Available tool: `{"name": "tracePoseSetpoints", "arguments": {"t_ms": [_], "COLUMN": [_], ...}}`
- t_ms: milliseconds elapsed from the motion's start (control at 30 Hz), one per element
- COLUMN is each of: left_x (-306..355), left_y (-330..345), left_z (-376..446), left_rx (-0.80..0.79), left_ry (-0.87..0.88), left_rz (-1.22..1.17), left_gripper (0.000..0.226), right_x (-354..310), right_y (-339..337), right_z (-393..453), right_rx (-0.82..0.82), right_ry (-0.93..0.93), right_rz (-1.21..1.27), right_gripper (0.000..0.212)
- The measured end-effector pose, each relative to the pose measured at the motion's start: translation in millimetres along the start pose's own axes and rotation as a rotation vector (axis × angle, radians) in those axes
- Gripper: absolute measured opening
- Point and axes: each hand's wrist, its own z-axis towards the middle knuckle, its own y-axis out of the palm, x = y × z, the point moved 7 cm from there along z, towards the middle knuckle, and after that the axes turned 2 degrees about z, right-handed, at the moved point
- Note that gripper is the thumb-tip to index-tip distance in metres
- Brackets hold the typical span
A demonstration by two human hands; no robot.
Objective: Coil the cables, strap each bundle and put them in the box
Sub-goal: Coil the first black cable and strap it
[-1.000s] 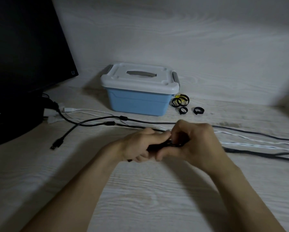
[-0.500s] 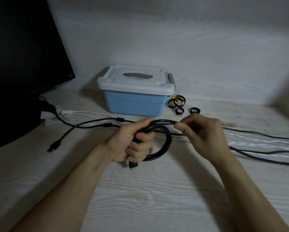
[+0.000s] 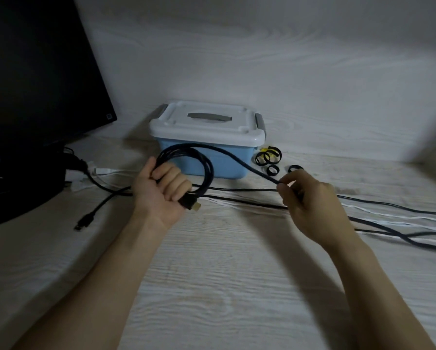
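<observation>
My left hand (image 3: 161,192) grips a coil of thick black cable (image 3: 208,173) held upright above the table, its gold-tipped plug (image 3: 195,205) sticking out below my fingers. From the top of the coil the cable runs right and down to my right hand (image 3: 310,200), which pinches it between thumb and forefinger. The rest of that cable trails off to the right across the table. Behind the coil stands the blue box (image 3: 224,168) with its white lid (image 3: 206,123) latched on. Rolled black and yellow straps (image 3: 268,157) lie just right of the box.
A dark monitor (image 3: 35,72) fills the left side. Other cables cross the table: a thin black one ending in a USB plug (image 3: 84,222) at left, a white cable (image 3: 388,214) and more black cable (image 3: 414,238) at right. A wall stands behind.
My hands were together on the cable; they have moved apart. The left hand has lifted and turned the coil upright, and the right has slid out along the cable to the right.
</observation>
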Motion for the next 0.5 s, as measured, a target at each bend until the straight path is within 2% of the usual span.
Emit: {"name": "tracePoseSetpoints", "arguments": {"t_ms": [100, 267, 433, 500], "left_x": [2, 4, -13, -19], "left_y": [-9, -8, 9, 17], "left_z": [-1, -4, -3, -2], "left_rx": [0.102, 0.182, 0.136, 0.101], "left_ry": [0.057, 0.17, 0.194, 0.242], "left_rz": [-0.079, 0.038, 0.17, 0.316], "left_gripper": [0.054, 0.037, 0.024, 0.023], "right_x": [-7, -18, -39, -51], "right_y": [9, 42, 62, 69], "right_z": [-2, -13, -28, -36], "right_rx": [-0.063, -0.372, -0.538, -0.583], "right_ry": [-0.036, -0.094, -0.203, -0.24], "right_rz": [-0.044, -0.046, -0.018, 0.013], "right_gripper": [0.008, 0.013, 0.017, 0.022]}}
